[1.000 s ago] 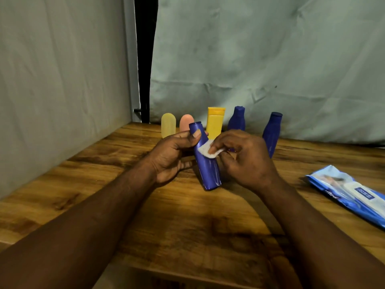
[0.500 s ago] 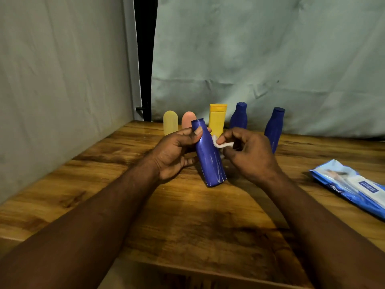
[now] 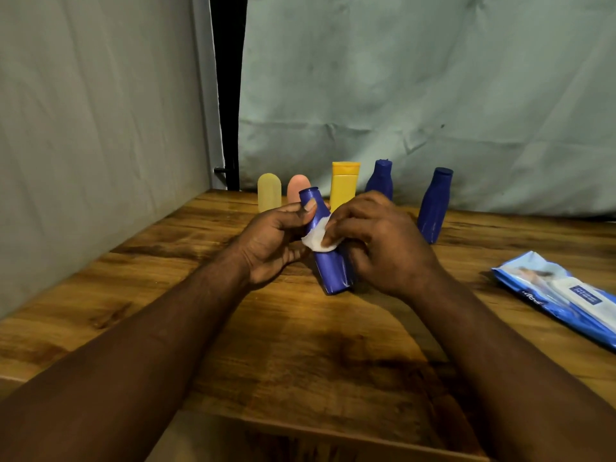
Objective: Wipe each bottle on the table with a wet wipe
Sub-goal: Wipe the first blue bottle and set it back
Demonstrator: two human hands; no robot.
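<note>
- The left hand has its grip closed round the upper part of the blue bottle, thumb near the cap, probably to steady it against rubbing.
- That bottle leans between both hands, low over the tabletop; whether its base touches I cannot tell.
- The right hand closes its grip on a folded wet wipe, pressing it to the bottle's shoulder.
- Behind, a row runs from the pale yellow bottle to the far blue bottle, likely queued within reach.
- The wipe pack lies far right, apart from the work.
</note>
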